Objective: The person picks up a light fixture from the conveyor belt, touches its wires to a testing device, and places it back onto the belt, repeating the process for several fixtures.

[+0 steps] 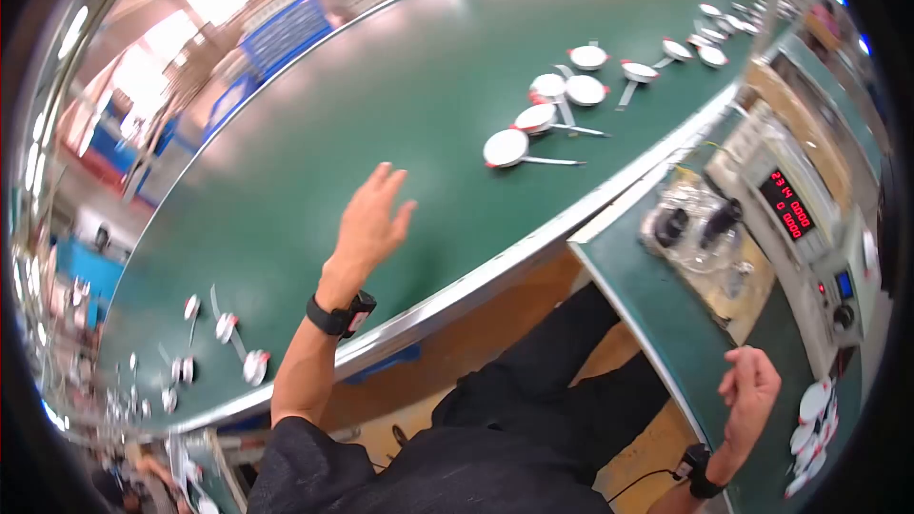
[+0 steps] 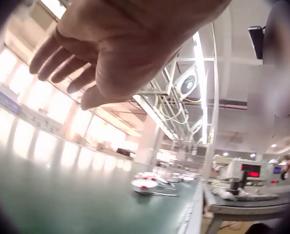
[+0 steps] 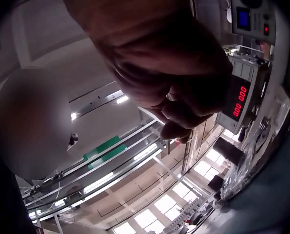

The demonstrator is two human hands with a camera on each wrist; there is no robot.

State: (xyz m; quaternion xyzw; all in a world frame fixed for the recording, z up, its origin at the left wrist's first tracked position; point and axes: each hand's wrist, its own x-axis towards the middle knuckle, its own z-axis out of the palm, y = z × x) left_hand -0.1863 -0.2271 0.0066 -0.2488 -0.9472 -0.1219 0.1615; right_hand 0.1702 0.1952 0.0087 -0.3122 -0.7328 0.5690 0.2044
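- Both hands hold nothing. The left hand (image 1: 367, 224) is raised over the belt with straight, slightly spread fingers, and the left wrist view shows its bare palm (image 2: 125, 44) from below. The right hand (image 1: 752, 388) hangs over the side bench with loosely curled fingers; in the right wrist view (image 3: 174, 63) I see nothing inside them.
- The green belt (image 1: 381, 105) is the biggest thing and fills most of the head view, with a metal edge on the side of the person.
- The side bench (image 1: 666, 324) has a green top too and stands to the right of the person.
- A tester (image 1: 790, 205) with red digits stands on this bench, beyond the right hand.
- A clear plastic fixture (image 1: 695, 228) lies just beside the tester, on the side of the belt.
- A stack of white discs (image 1: 814, 416) lies near the right hand, not touching it.
- The white round lamp (image 1: 506, 148) with red clips is the nearest one to the left hand. It lies flat on the belt, well apart from the fingertips, at the front of a loose group of similar lamps.
- A black band (image 1: 340, 316) sits on the left wrist.
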